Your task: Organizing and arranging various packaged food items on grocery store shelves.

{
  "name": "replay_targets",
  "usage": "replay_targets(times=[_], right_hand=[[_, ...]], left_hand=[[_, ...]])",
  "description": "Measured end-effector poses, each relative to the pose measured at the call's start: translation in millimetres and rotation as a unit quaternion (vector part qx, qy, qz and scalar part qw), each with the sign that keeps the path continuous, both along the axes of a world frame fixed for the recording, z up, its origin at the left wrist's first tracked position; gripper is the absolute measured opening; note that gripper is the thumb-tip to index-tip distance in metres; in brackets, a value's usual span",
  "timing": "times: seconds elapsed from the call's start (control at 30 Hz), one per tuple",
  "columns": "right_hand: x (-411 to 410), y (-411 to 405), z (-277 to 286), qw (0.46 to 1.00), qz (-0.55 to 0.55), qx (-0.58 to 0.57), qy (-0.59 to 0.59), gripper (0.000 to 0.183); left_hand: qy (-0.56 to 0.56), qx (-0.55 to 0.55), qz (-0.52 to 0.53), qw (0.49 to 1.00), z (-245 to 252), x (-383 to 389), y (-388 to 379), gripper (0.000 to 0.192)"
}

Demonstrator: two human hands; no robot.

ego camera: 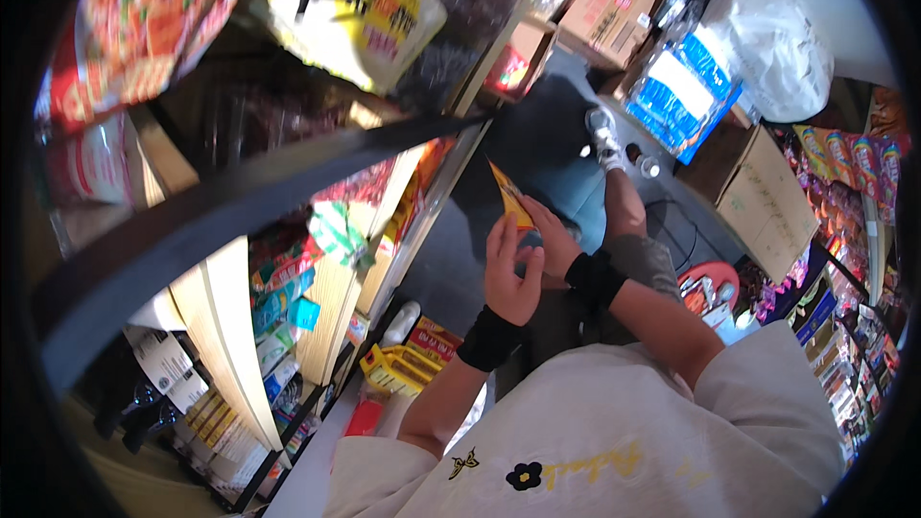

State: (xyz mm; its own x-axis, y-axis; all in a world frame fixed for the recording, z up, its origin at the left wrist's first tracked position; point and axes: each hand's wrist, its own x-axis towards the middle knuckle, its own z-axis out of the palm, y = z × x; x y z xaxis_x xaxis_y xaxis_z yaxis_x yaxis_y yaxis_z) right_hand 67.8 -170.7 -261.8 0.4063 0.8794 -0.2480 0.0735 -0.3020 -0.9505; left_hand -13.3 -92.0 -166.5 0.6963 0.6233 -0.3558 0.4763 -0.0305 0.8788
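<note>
A thin yellow and orange packet [509, 194] is held upright in front of me, seen nearly edge-on. Behind it, my right hand [552, 234] grips it, with the fingers along its side. My left hand [512, 280] is at the packet's near end; its fingertips overlap the lower edge there, and the thumb stands apart with nothing in the gap. Black wristbands cover both wrists. Left of the hands is a wooden shelf [327, 316] with bagged and boxed goods.
A dark metal shelf bar [252, 183] crosses the left side. Cartons [611, 7], a blue-wrapped pack of bottles [683, 93], a white plastic bag [773, 47] and an open cardboard box [766, 201] stand at the right. A red round container [709, 277] is beside my leg.
</note>
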Motion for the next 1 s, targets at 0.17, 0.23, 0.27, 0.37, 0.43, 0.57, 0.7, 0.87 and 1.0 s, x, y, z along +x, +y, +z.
replay_targets(times=[0.17,0.23,0.27,0.37,0.43,0.57,0.7,0.87,1.0], right_hand=[[116,-13,9,0.985,-0.168,-0.011,0.042,0.021],[177,-14,35,0.978,-0.206,-0.033,-0.012,0.013],[203,-21,26,0.968,-0.24,-0.044,0.058,0.016],[300,-16,59,0.953,-0.277,0.084,0.084,0.026],[360,-1,70,0.917,-0.316,0.162,0.181,0.029],[482,39,112,0.898,-0.365,0.218,0.109,0.033],[570,91,138,0.903,-0.361,0.232,-0.034,0.05],[624,138,134,0.917,-0.312,0.22,-0.114,0.066],[635,159,144,0.92,-0.288,0.254,-0.078,0.066]], left_hand=[[-0.11,-0.149,0.024,0.982,-4,115,2,0.045],[-0.123,-0.048,0.024,0.991,-5,163,15,0.045],[-0.128,0.051,0.031,0.99,0,192,22,0.045],[-0.091,0.032,0.043,0.994,-3,269,39,0.047],[-0.151,-0.151,0.022,0.977,-22,319,50,0.035],[-0.12,-0.008,-0.013,0.993,12,444,73,0.016],[-0.146,0.056,0.0,0.988,43,526,100,0.018],[-0.223,0.071,0.082,0.969,58,568,115,0.021],[-0.197,0.118,0.102,0.968,64,583,127,0.02]])
